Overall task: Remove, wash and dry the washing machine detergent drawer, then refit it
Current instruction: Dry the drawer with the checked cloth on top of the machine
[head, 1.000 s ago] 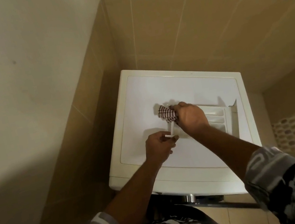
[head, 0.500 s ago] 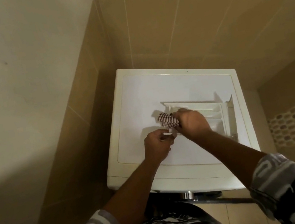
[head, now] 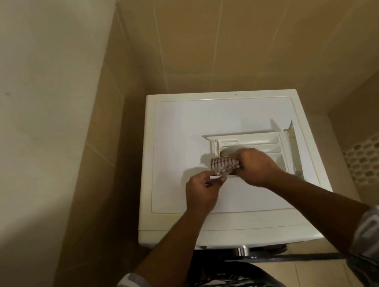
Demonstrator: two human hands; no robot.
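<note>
Tan tiled walls corner the washing machine [head: 176, 130], on whose lid the detergent drawer [head: 256, 143] lies, light, rigid plastic best gripped by its side walls, while the right hand [head: 257, 165] clenches a checked cloth [head: 224, 165] and the left hand [head: 202, 187] pinches a small white piece [head: 214, 177].

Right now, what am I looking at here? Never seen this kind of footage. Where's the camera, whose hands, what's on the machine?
There is no robot: a person wears one wide-angle camera on the head, looking down at their own hands. Below is the flat top of a white washing machine in a tiled corner. On it lies the white plastic detergent drawer, compartments facing up. The right hand has a grip on a dark-and-white checked cloth at the drawer's near left end. The left hand pinches a small white plastic piece; what it is, I cannot tell.
</note>
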